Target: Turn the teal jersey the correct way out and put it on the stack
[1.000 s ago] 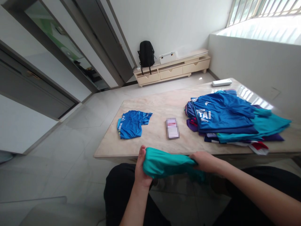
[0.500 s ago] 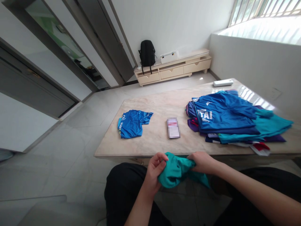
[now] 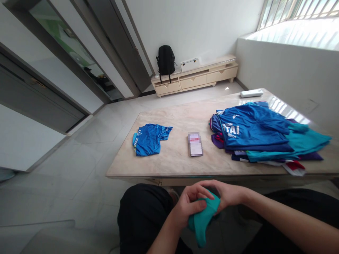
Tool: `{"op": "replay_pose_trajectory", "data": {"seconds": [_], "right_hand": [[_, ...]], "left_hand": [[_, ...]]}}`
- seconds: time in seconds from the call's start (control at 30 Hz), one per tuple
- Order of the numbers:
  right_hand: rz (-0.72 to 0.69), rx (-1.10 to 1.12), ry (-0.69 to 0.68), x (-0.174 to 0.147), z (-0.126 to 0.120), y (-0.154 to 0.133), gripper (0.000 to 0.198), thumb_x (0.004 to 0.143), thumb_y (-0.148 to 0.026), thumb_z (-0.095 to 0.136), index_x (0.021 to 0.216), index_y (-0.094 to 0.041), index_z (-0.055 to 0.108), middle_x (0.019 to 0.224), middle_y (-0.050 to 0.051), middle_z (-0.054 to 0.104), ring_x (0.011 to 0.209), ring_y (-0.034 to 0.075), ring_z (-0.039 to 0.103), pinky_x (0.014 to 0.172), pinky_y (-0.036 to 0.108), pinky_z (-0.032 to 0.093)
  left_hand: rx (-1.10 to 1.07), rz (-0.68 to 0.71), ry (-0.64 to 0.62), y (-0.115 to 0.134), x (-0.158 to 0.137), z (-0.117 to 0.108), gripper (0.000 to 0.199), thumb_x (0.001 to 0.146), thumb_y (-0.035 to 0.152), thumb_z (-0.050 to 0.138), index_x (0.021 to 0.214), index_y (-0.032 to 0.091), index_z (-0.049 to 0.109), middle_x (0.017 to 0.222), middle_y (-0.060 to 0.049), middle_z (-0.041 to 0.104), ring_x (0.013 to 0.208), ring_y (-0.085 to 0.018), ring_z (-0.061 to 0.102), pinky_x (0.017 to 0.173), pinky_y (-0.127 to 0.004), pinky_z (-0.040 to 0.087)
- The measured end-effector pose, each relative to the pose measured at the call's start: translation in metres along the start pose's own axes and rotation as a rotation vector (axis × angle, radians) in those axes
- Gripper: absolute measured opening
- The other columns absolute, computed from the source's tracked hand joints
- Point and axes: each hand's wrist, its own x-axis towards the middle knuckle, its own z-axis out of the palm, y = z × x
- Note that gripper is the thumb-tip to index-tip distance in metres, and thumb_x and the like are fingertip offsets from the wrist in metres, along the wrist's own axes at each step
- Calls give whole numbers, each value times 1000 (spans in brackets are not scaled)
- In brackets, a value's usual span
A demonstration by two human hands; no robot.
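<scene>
Below the table's front edge, both hands are on a bunched teal garment (image 3: 203, 221); its exact kind does not show. My left hand (image 3: 189, 203) is closed on it, thumb on the front and fingers over the top. My right hand (image 3: 227, 194) grips it from the other side, its fingertips partly hidden behind the cloth and the left hand. One end of the garment hangs down between my knees. Beyond the hands, a blue printed jersey (image 3: 148, 139) lies folded on the left of the table.
On the stone-topped table (image 3: 174, 165) a blurred-out phone-like object (image 3: 195, 144) lies in the middle. A pile of sports clothes (image 3: 256, 130) covers the right side. Behind it is a white oblong object (image 3: 251, 93). A black backpack (image 3: 166, 60) stands on a low cabinet (image 3: 194, 82).
My hands have come together and moved slightly down towards my lap. The teal garment, stretched sideways between them before, is now gathered tighter with an end hanging down.
</scene>
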Motion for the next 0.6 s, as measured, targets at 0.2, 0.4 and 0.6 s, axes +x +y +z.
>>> {"op": "replay_pose_trajectory", "data": {"seconds": [0.2,0.4,0.6], "right_hand": [[-31,254,-195,0,-4,-5,79,58,-32,93,130,-19,63,125,8,68,118,26,62,105,39,47],[130,-59,-189,-5,-7,14,35,64,-32,85,91,-14,71,83,-2,69,77,14,63,74,24,50],[235,-538,-1,-5,-3,18,34,64,-23,72,98,-17,71,87,-2,68,72,13,59,59,21,40]], "left_hand": [[9,-107,-84,-7,-2,-3,41,66,43,89,94,15,80,84,-12,77,64,-17,66,62,-25,49],[220,-93,-67,9,0,1,40,78,45,82,106,16,78,90,-12,78,74,-20,69,67,-25,50],[622,-43,-45,39,1,-1,32,89,36,71,114,18,77,111,-12,76,100,-25,69,81,-27,52]]}}
